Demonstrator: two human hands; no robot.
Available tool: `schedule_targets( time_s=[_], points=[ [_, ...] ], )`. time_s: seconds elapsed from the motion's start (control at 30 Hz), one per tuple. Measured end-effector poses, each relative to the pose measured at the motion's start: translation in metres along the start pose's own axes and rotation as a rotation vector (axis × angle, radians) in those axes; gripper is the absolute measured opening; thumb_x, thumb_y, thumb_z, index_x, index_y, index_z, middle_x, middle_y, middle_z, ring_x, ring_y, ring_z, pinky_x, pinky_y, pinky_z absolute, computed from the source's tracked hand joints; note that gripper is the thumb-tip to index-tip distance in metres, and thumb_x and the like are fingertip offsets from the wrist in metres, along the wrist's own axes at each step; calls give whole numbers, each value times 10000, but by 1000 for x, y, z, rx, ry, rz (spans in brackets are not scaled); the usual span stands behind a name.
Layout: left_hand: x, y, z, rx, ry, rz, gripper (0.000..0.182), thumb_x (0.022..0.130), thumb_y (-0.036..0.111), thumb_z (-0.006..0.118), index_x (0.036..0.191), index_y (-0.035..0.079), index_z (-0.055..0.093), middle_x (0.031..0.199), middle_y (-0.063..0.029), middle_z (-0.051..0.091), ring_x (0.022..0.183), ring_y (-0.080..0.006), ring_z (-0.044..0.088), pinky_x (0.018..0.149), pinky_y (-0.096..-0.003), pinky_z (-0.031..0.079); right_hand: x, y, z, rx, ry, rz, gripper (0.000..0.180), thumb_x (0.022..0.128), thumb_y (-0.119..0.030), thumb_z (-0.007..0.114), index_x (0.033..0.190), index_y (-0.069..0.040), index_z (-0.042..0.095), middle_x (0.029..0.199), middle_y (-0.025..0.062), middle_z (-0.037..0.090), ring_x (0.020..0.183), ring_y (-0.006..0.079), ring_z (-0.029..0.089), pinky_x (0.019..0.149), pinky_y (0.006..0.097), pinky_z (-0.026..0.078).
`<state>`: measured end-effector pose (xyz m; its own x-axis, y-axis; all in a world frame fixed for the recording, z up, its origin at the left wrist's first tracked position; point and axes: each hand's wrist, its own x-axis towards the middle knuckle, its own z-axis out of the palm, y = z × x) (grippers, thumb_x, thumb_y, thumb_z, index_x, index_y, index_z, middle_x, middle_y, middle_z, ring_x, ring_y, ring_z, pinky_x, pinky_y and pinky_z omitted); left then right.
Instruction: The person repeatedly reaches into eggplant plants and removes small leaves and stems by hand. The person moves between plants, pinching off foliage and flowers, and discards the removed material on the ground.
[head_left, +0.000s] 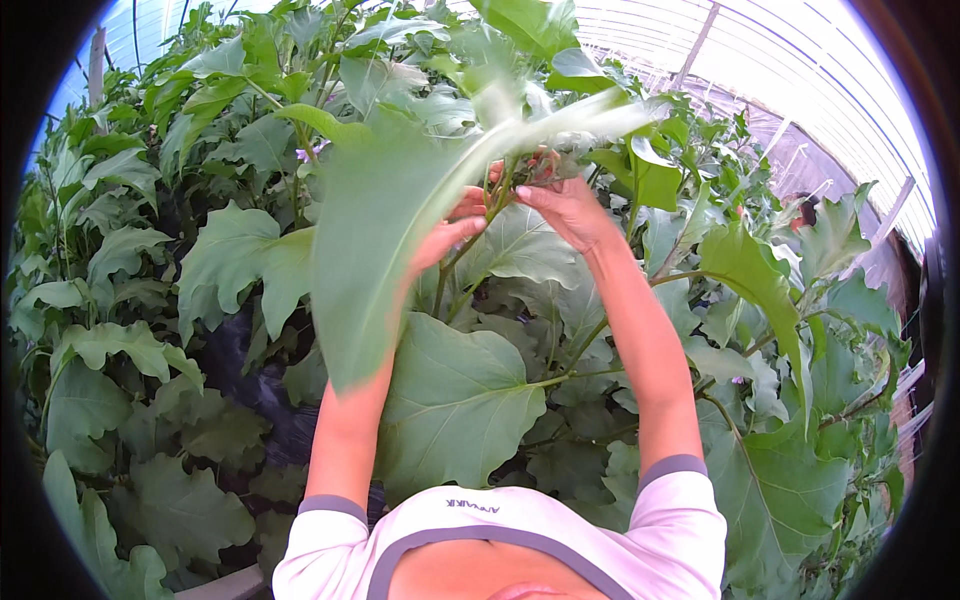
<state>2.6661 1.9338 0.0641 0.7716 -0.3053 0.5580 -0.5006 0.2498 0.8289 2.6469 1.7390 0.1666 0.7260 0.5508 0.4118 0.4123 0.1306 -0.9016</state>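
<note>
In front of me an upright eggplant stem (491, 214) rises between my hands. My left hand (450, 232) is beside it, thumb and fingertips at the stem; whether they grip it is unclear. My right hand (570, 214) is just to the right, thumb near the stem and fingers curled around a small leafy shoot (559, 166). A large blurred eggplant leaf (382, 247) hangs close to the camera, covering part of my left hand and forearm. Below the hands, a broad green leaf (465, 394) spreads between my forearms.
Dense eggplant foliage (127, 345) surrounds me, with a purple flower (311, 151) at the left. Black plastic sheeting (255, 382) shows low between plants. A greenhouse film roof (795, 67) arches above, with a post (696, 45). At the right, another person (805, 210) is mostly hidden by leaves.
</note>
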Motion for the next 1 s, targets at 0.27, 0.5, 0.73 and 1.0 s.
schedule_targets(
  time_s=[0.27, 0.5, 0.73, 1.0],
  points=[
    [6, 2, -1, -190, -44, -49, 389, 852, 53, 656, 1217, 13, 530, 1163, -74, 622, 1042, -149, 597, 892, -283, 471, 28, -47, 25, -688, -257, 185, 510, 912, -59, 573, 1369, -8, 352, 1208, 82, 540, 1081, 133, 518, 930, 303, 424],
    [1, -18, -3, -340, -34, -64, 410, 882, 74, 617, 1269, 39, 486, 1158, -70, 622, 1043, -151, 601, 864, -275, 465, 38, -81, 55, -1236, -527, -40, 622, 848, -52, 571, 1422, -102, 337, 1283, 141, 471, 1191, 293, 462, 998, 364, 374],
    [0, -16, 14, -544, 8, 142, 402, 893, 128, 630, 1229, 110, 410, 1228, -128, 601, 1121, -268, 592, 851, -290, 460, 77, -120, 65, -1845, -351, 130, 430, 852, -205, 556, 1251, -48, 519, 1251, 175, 476, 1150, 302, 464, 954, 383, 399],
    [-2, -29, 0, -779, 124, 222, 343, 871, 29, 618, 1152, 155, 466, 1335, -121, 495, 1252, -298, 471, 932, -524, 471, 74, -63, 70, -1388, 575, -534, 974, 633, -345, 848, 1337, 75, 322, 1114, 212, 528, 1068, 306, 517, 927, 390, 445]
  ],
)
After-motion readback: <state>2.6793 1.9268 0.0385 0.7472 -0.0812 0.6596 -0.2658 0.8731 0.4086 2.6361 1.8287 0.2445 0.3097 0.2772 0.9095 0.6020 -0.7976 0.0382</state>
